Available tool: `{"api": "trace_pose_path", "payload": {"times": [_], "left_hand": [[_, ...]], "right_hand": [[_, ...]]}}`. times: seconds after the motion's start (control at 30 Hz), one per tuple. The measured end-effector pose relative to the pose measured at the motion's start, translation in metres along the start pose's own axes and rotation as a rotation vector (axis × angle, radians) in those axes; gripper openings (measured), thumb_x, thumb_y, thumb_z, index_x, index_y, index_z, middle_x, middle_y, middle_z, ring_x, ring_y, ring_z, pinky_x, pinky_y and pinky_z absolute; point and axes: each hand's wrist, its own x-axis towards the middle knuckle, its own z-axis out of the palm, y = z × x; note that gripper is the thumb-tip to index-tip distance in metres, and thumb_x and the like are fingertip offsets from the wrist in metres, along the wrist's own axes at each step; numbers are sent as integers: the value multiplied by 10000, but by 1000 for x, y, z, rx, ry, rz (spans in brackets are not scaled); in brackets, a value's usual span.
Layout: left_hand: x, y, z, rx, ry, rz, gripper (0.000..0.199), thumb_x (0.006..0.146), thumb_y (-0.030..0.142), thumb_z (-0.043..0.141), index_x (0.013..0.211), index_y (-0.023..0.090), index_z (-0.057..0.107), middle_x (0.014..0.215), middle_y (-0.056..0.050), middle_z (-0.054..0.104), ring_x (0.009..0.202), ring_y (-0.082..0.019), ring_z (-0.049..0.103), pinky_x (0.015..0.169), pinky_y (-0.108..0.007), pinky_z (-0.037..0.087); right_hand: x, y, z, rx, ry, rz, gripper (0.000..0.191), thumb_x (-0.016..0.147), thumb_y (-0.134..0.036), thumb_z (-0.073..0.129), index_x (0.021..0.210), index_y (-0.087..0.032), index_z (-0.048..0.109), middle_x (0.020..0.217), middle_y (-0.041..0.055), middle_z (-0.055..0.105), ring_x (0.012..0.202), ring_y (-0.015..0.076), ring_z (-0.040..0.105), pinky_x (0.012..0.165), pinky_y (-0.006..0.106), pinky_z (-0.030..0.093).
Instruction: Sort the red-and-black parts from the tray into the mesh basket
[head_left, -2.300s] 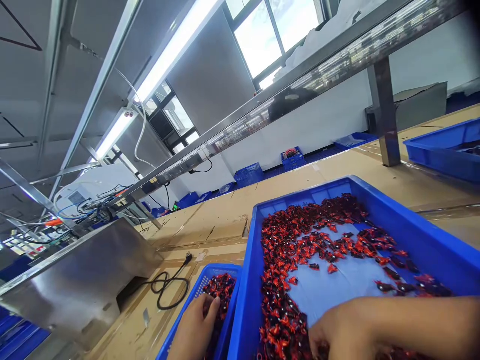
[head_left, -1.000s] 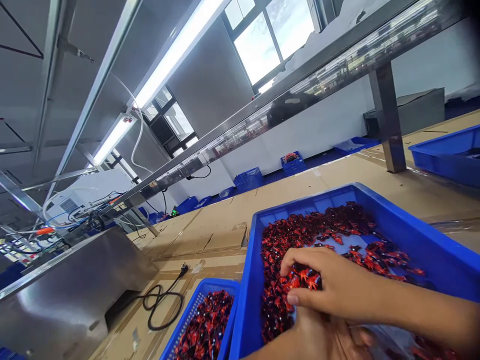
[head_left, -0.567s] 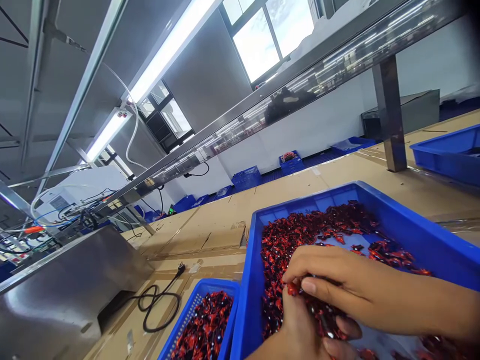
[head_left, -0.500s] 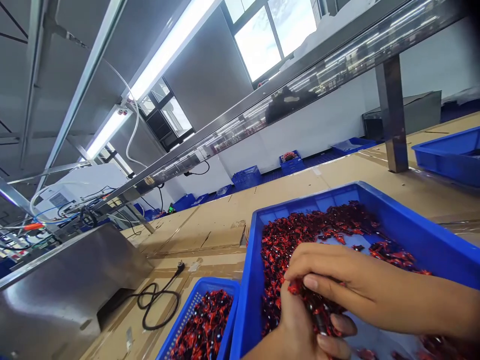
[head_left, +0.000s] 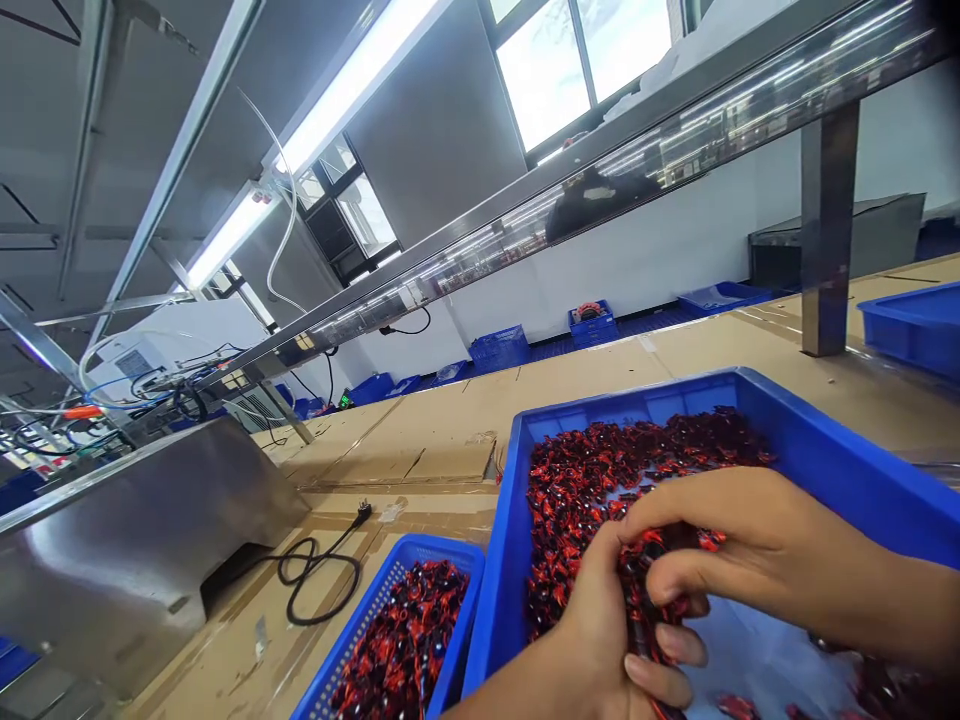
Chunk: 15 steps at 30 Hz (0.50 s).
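Many small shiny dark-red and black pieces (head_left: 577, 500) lie heaped along the far and left sides of a big blue tray (head_left: 499, 560). Over this tray my left hand (head_left: 600, 630) is cupped, fingers curled round a handful of the same pieces (head_left: 641, 610). My right hand (head_left: 742, 550) arches over that handful from the right, thumb and fingers bent against the pieces; whether it grips a single one is hidden. A pale sheet (head_left: 765, 650) shows on the tray's bottom beneath my hands.
Left of the tray stands a smaller perforated blue basket (head_left: 352, 640) filled with similar pieces. A black power cord (head_left: 300, 600) with a plug lies on the cardboard-covered table (head_left: 420, 510), beside a steel housing (head_left: 150, 560). A metal post (head_left: 829, 230) rises behind the tray.
My right hand has opened its arch a little, its thumb drawing back from the left hand's fingers. The handful stays in my left hand. The view has shifted slightly.
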Motion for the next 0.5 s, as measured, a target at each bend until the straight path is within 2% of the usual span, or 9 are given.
{"api": "trace_pose_path", "payload": {"times": [0.07,0.2,0.33,0.4,0.5], "left_hand": [[0,0,1,22,3,3,585,1013,630,488,765,111,599,742,9,463,448,-28,356,299,-111,122],[-3,1,5,79,32,-7,591,1068,574,396,689,142,534,692,31,414,416,-23,337,294,-111,123],[-5,4,10,96,31,-23,699,1092,623,241,679,137,529,685,17,430,397,-12,327,291,-110,125],[-5,5,11,78,36,-11,716,1091,647,215,691,142,529,682,18,435,389,-16,338,288,-114,131],[-5,5,13,52,66,3,712,1090,665,217,693,154,513,660,33,426,367,-23,340,278,-123,121]], "right_hand": [[-1,-2,0,-69,-32,-25,176,902,-417,727,987,-343,862,870,6,831,775,242,760,690,308,591],[-2,1,2,-161,-14,-25,198,917,-408,700,1048,-343,834,915,-6,834,812,241,761,737,317,589],[-3,10,4,-174,-19,25,269,979,-435,607,1161,-343,784,924,-1,832,762,228,772,720,321,582],[-3,15,5,-199,-1,38,311,1006,-463,563,1215,-342,759,899,5,826,751,229,772,715,326,582],[-5,21,8,-208,6,22,341,1032,-470,523,1263,-338,737,994,32,831,821,243,779,731,334,596]]}}
